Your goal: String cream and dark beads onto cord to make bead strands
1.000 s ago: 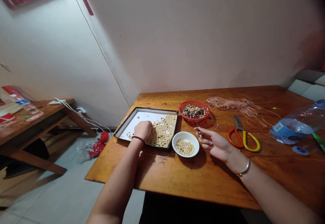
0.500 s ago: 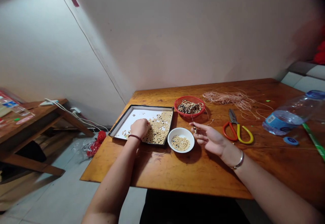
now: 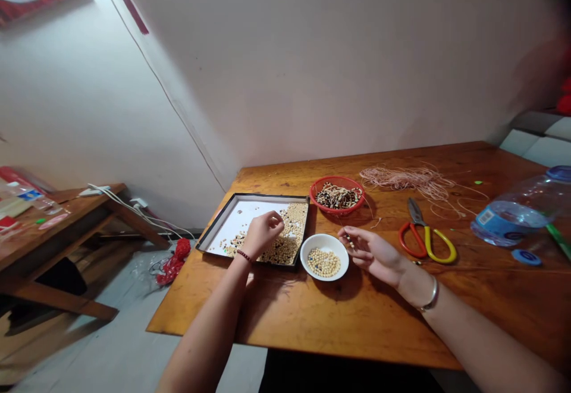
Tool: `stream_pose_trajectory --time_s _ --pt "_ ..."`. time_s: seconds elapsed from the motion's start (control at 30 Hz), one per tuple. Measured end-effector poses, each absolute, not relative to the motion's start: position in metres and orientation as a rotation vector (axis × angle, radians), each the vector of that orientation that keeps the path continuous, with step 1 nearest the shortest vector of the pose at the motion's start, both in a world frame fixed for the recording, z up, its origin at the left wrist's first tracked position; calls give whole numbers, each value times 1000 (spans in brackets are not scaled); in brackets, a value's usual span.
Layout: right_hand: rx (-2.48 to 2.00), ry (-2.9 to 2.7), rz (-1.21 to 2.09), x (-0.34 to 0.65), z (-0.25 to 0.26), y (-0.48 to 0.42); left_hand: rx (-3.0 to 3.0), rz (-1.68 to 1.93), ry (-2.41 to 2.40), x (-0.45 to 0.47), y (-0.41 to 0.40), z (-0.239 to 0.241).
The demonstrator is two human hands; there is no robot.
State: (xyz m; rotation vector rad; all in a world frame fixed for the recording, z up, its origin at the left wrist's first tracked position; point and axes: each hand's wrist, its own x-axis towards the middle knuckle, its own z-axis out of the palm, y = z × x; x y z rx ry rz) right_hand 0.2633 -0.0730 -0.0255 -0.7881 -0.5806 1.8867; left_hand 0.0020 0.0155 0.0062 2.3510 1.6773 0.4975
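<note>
Over the shallow black-edged tray (image 3: 232,224), which holds many loose cream and dark beads, my left hand (image 3: 259,235) is raised with thumb and fingers pinched together. Whatever lies between those fingertips is too small to make out. To the right, my right hand (image 3: 377,256) grips a short string of beads (image 3: 350,241) between thumb and forefinger, its other fingers loosely curled. Between my hands stands a white bowl (image 3: 306,251), partly filled with cream beads (image 3: 325,262). Just behind it, a red basket (image 3: 338,211) contains a heap of strung beads in cream and dark brown.
Scissors (image 3: 418,217) with red and yellow handles lie right of my right hand. Behind them is a tangle of pink cord (image 3: 408,180). A large plastic bottle (image 3: 513,217) and a blue cap (image 3: 527,257) are farther right. Another wooden table (image 3: 57,232) stands left.
My left hand has lifted off the beads in the tray and moved slightly right. My right hand still holds the bead string beside the bowl. The camera view has shifted slightly.
</note>
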Motion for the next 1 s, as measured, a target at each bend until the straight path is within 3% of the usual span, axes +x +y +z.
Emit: stream_pose_trajectory --time_s 0.1,0.23,0.4,1.0 --pt "-876 -703 1810 260 -25 -73 2164 693 1185 14 4 7" --pt "-1027 -1074 1477 251 -25 -77 1976 754 917 28 -10 1" --pt "-1143 -1541 1092 243 -29 -82 1912 745 830 37 -16 -8" --pt "-1264 -1779 779 243 -30 -87 2090 665 822 40 -17 -7"
